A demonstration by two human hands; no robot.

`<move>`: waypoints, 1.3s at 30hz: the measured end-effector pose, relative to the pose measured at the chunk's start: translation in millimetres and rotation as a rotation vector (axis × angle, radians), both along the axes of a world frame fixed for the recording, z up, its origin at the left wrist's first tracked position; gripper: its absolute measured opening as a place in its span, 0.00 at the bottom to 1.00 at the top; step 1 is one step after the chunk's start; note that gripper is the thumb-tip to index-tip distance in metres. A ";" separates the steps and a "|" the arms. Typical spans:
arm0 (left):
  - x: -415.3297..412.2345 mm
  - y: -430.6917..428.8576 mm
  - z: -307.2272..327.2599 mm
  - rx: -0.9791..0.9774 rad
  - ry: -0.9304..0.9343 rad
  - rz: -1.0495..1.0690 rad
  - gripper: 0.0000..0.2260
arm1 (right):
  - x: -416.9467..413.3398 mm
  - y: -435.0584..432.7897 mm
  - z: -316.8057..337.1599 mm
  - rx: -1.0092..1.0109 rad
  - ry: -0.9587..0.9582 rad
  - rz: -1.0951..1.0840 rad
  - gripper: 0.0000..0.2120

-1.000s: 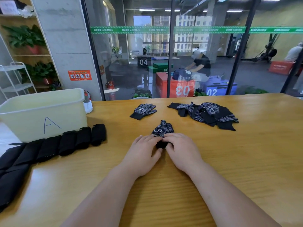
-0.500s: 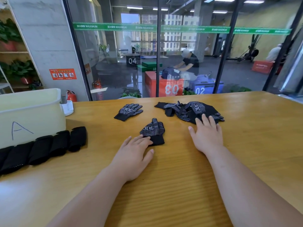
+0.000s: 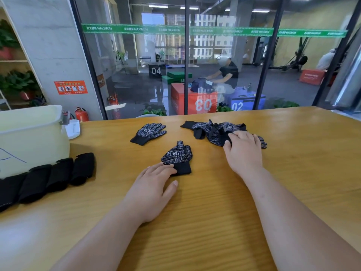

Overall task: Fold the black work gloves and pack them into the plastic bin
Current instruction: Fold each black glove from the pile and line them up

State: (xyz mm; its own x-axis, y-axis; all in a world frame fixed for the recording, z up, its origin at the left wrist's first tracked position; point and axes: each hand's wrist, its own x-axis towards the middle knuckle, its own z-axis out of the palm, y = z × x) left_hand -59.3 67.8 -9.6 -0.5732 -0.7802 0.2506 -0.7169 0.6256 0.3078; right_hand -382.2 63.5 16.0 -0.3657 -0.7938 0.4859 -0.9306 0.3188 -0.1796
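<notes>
A black dotted work glove [image 3: 178, 157] lies flat on the wooden table in front of me. My left hand [image 3: 154, 189] rests flat with its fingertips on that glove's cuff. A second single glove [image 3: 149, 132] lies further back to the left. My right hand [image 3: 243, 151] is on a loose pile of black gloves [image 3: 213, 130] at the back right, its fingers curled into the fabric. The pale plastic bin [image 3: 33, 137] marked with a blue letter stands at the far left.
A row of folded black gloves [image 3: 48, 178] lies along the front of the bin. A small white object [image 3: 73, 128] sits behind the bin's corner. A glass wall runs along the table's far edge. Bare wood stretches to the right and in front of me.
My right hand left the near glove and reached back right onto the glove pile, where its fingers now curl into it. My left hand stayed at the near glove's cuff.
</notes>
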 end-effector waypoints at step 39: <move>32.1 2.3 76.7 0.003 0.279 0.299 0.09 | 111.4 46.6 -17.5 0.026 0.026 0.331 0.15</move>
State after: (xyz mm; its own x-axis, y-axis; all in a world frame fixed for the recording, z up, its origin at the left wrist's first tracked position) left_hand -27.1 70.1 67.1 -0.2314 -0.9030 0.3620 -0.7555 0.4012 0.5179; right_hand -270.8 110.1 -1.5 -0.0738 -0.8799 0.4695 -0.9887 0.0029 -0.1499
